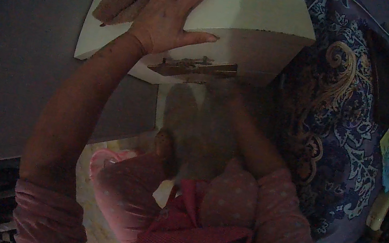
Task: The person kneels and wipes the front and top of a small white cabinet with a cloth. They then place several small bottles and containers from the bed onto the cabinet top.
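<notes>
My left hand lies flat on the white top of a cabinet-like piece of furniture, fingers stretched and thumb spread to the right. A folded brown cloth lies beside and partly beneath its fingers. On the furniture's front side, below my left hand, is a rough brown strip or gap with ragged edges. My right hand reaches up to that front side, beneath the strip. It is dark and blurred there, so its fingers and anything in them cannot be made out.
To the right lies a blue patterned cloth with a pale cable across its far end. Assorted small items line the far right edge. A grey wall-like surface stands at left. Pale floor shows beside my pink-clad legs.
</notes>
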`<state>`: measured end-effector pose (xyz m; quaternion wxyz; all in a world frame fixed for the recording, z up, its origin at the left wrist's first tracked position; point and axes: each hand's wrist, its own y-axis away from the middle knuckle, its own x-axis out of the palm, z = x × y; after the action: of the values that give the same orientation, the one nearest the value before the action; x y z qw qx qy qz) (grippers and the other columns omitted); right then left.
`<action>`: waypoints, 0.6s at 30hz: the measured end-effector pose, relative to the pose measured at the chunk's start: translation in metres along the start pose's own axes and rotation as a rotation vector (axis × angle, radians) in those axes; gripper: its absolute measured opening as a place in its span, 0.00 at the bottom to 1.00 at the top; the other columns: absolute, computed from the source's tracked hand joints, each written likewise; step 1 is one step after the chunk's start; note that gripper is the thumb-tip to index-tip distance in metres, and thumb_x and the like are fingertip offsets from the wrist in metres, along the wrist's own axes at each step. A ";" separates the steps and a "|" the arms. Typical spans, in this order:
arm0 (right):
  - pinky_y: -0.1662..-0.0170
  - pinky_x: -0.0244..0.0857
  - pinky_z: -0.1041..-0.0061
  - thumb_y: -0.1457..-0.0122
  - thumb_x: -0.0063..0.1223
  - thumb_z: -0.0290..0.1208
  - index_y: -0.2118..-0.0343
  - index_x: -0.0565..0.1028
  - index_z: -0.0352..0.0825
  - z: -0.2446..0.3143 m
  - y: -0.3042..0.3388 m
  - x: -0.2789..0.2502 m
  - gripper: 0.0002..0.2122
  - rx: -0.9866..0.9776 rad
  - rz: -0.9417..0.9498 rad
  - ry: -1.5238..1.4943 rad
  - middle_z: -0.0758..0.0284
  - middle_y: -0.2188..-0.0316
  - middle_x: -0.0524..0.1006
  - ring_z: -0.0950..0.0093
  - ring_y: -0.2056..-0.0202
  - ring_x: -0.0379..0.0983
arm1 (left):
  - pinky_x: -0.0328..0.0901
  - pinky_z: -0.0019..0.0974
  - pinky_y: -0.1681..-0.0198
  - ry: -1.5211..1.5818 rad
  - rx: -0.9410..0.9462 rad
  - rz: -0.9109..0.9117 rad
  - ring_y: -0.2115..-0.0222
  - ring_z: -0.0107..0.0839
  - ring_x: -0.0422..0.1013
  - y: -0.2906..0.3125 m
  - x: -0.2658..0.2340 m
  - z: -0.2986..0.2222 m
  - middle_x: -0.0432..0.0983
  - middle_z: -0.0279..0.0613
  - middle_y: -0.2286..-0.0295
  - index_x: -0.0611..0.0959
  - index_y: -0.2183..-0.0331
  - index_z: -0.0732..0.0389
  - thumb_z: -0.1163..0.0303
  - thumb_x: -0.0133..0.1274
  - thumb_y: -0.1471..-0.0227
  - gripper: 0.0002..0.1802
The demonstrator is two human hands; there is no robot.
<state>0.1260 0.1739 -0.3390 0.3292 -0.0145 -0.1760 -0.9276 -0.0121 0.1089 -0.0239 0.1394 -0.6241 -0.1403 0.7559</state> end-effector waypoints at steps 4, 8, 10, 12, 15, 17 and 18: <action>0.52 0.57 0.61 0.42 0.41 0.44 0.50 0.63 0.36 -0.008 -0.026 -0.061 0.21 0.024 -0.171 0.014 0.63 0.53 0.64 0.67 0.55 0.61 | 0.51 0.45 0.43 -0.027 0.017 0.010 0.48 0.46 0.57 -0.005 -0.007 -0.006 0.64 0.48 0.51 0.67 0.49 0.58 0.38 0.54 0.62 0.45; 0.52 0.57 0.61 0.42 0.41 0.44 0.50 0.63 0.36 -0.011 -0.034 -0.056 0.21 0.019 -0.247 0.004 0.63 0.53 0.63 0.66 0.55 0.61 | 0.51 0.45 0.43 -0.034 0.028 0.000 0.49 0.47 0.58 -0.003 -0.007 -0.004 0.65 0.48 0.52 0.68 0.50 0.59 0.38 0.55 0.62 0.44; 0.52 0.57 0.61 0.42 0.41 0.44 0.50 0.63 0.36 -0.013 -0.025 -0.038 0.21 0.001 -0.224 0.002 0.63 0.53 0.63 0.66 0.54 0.61 | 0.51 0.45 0.43 -0.033 0.033 -0.014 0.49 0.47 0.59 -0.006 -0.005 -0.004 0.65 0.47 0.53 0.68 0.50 0.59 0.38 0.55 0.63 0.44; 0.52 0.57 0.60 0.42 0.41 0.44 0.50 0.63 0.36 -0.017 -0.008 -0.011 0.21 -0.007 -0.149 0.008 0.63 0.53 0.63 0.66 0.54 0.60 | 0.51 0.45 0.43 -0.025 0.010 -0.016 0.49 0.47 0.58 -0.006 -0.006 -0.006 0.65 0.47 0.53 0.68 0.51 0.59 0.38 0.55 0.63 0.44; 0.52 0.56 0.60 0.42 0.41 0.44 0.50 0.63 0.36 -0.017 0.009 0.008 0.21 0.002 -0.040 0.000 0.63 0.53 0.63 0.66 0.54 0.60 | 0.52 0.46 0.44 -0.002 0.012 0.002 0.49 0.46 0.58 -0.005 -0.006 -0.005 0.65 0.47 0.53 0.68 0.51 0.59 0.38 0.56 0.63 0.44; 0.52 0.56 0.60 0.42 0.41 0.44 0.50 0.63 0.36 -0.016 0.012 -0.001 0.21 0.008 -0.023 0.002 0.63 0.52 0.63 0.66 0.54 0.60 | 0.52 0.46 0.44 0.020 0.019 0.001 0.49 0.45 0.59 -0.002 -0.004 0.000 0.65 0.46 0.53 0.68 0.51 0.59 0.38 0.56 0.63 0.44; 0.52 0.56 0.60 0.42 0.41 0.44 0.50 0.63 0.36 -0.016 0.006 -0.013 0.21 0.005 -0.046 0.006 0.63 0.52 0.63 0.66 0.54 0.60 | 0.52 0.46 0.44 0.038 0.027 -0.011 0.49 0.45 0.59 -0.005 -0.001 0.000 0.65 0.46 0.53 0.68 0.51 0.59 0.38 0.56 0.63 0.44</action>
<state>0.1413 0.1716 -0.3537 0.3084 -0.0066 -0.1777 -0.9345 -0.0120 0.1126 -0.0207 0.1548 -0.6358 -0.1310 0.7447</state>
